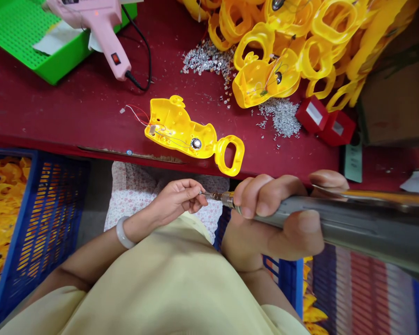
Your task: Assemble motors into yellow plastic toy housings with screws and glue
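My right hand (275, 209) is wrapped round a grey electric screwdriver (363, 228), which lies sideways with its bit pointing left. At the bit's tip my left hand (181, 197) pinches a tiny metal piece, probably a screw, between thumb and forefinger; the fingers partly hide it. Just beyond both hands, a yellow plastic shell half (181, 130) lies inside up at the table edge. In it are a round silver part (196, 144), thin wires and a small connector trailing out to the left.
Loose screws (282, 118) lie in piles on the dark red table (101, 111), beside red boxes (328, 121) and heaped yellow shells (265, 74). A pink glue gun (104, 37) rests by a green basket (52, 70). A blue crate (49, 204) of yellow parts stands left.
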`<act>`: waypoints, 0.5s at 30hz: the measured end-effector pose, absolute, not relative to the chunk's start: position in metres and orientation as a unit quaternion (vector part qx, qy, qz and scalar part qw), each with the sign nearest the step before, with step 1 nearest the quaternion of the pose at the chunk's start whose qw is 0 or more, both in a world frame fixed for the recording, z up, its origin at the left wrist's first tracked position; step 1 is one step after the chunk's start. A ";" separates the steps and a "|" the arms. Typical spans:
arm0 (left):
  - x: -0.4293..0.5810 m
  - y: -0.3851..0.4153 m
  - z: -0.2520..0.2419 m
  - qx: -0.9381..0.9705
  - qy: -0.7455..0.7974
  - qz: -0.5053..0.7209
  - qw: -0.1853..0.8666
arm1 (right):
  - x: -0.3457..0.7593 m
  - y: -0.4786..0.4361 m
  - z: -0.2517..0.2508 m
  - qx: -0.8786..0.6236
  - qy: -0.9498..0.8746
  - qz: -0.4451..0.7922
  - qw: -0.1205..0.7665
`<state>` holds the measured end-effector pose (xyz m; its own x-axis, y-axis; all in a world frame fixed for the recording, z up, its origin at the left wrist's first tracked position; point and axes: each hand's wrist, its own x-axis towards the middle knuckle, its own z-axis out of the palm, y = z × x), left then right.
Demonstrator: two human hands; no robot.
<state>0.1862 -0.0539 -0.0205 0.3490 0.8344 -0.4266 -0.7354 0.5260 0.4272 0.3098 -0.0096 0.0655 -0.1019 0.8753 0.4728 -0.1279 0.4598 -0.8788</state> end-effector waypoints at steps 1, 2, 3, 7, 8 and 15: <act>0.186 -0.054 -0.020 0.078 0.306 0.479 0.819 | 0.310 -0.010 0.066 -0.291 -0.601 0.435 0.603; 0.186 -0.054 -0.019 0.075 0.304 0.479 0.820 | 0.310 -0.010 0.066 -0.280 -0.590 0.448 0.611; 0.187 -0.054 -0.018 0.073 0.303 0.480 0.820 | 0.310 -0.009 0.067 -0.271 -0.580 0.459 0.616; 0.188 -0.052 -0.017 0.071 0.302 0.486 0.817 | 0.317 -0.005 0.063 -0.246 -0.592 0.472 0.605; 0.189 -0.051 -0.017 0.073 0.299 0.486 0.818 | 0.319 -0.004 0.061 -0.236 -0.606 0.473 0.595; 0.179 -0.057 -0.005 0.240 0.403 0.432 0.770 | 0.313 -0.003 0.071 -0.248 -0.577 0.455 0.631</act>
<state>0.1794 -0.0571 -0.0049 0.3015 0.8591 -0.4135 -0.4730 0.5113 0.7175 0.3131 -0.0029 0.0711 -0.0809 0.8612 0.5018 -0.2878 0.4618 -0.8390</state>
